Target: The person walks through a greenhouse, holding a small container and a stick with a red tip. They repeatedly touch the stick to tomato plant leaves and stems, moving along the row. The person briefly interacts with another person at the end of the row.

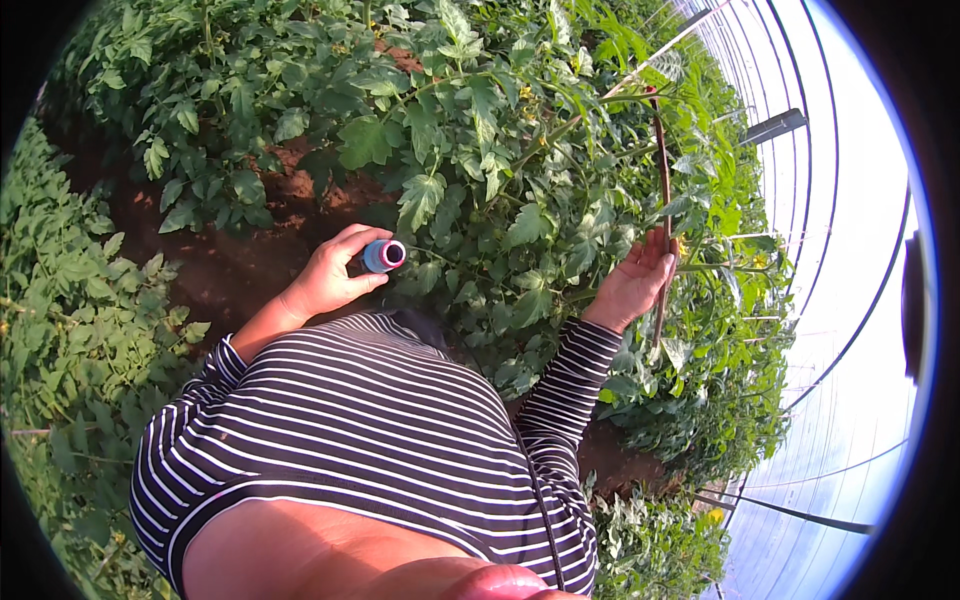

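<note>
My left hand (324, 274) holds a small blue cylindrical container (373, 257) between thumb and fingers, at the front of my body. Its pink-rimmed, dark opening faces up towards me; what is inside cannot be made out. Off to the right, my right hand (636, 279) grips a thin brown stick (664, 161) with the thumb against the fingers. The stick's red tip (651, 91) lies by a tomato stem in the foliage; whether they touch is unclear. Leafy tomato plants (525, 225) surround that hand, with small yellow flowers (527, 94) among the leaves.
Another band of plants (90, 300) runs along the left, beyond a strip of reddish-brown soil (217, 274). Curved greenhouse hoops (892, 281) carry pale sheeting on the right. Pale support strings (667, 46) and a grey bar (775, 126) cross near the foliage.
</note>
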`<state>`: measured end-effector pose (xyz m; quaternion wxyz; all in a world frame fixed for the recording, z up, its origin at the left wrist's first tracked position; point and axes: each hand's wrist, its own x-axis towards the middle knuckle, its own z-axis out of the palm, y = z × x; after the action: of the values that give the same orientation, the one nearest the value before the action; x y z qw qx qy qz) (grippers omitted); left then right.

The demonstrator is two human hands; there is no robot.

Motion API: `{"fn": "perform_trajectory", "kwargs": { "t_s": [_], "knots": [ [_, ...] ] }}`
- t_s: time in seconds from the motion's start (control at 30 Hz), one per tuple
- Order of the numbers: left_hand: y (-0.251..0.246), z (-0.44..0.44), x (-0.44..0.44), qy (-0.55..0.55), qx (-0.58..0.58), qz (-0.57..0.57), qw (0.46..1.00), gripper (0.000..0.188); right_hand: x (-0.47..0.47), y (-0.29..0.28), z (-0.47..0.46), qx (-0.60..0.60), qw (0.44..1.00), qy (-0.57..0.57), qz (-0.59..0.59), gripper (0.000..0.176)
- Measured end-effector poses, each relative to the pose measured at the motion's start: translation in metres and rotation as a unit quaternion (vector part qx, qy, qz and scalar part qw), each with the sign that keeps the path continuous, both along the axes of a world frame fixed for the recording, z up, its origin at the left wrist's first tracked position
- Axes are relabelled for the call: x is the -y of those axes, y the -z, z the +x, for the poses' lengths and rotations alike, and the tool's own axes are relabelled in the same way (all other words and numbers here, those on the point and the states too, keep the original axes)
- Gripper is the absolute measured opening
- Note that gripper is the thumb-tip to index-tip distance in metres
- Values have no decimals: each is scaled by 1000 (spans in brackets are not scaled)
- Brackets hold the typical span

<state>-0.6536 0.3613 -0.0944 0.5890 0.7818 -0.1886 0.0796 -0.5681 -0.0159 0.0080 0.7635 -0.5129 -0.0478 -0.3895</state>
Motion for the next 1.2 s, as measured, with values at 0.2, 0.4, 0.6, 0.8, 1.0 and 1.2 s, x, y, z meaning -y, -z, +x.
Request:
{"fn": "perform_trajectory", "kwargs": {
  "t_s": [0.2, 0.4, 0.6, 0.8, 1.0, 1.2],
  "knots": [
    [-3, 0, 4, 16, -1, -2, 1000, 51, -4, -4, -2, -4, 999, 9, -39, 36],
    [-1, -4, 7, 17, 3, -1, 1000, 51, -11, -6, -16, 6, 999, 34, 20, 36],
    [2, -9, 13, 32, -46, -30, 998, 54, -11, 19, -63, 7, 993, 85, 79, 36],
    [6, -6, 21, 49, -12, 3, 999, 51, 2, 22, -117, -14, 949, 291, -119, 34],
    [5, -3, 34, 105, -25, 15, 994, 53, 20, 7, -125, 1, 866, 394, -308, 26],
    [10, -3, 42, 90, -36, -14, 995, 51, 24, -24, -129, 32, 727, 489, -481, 25]
  ]
}}
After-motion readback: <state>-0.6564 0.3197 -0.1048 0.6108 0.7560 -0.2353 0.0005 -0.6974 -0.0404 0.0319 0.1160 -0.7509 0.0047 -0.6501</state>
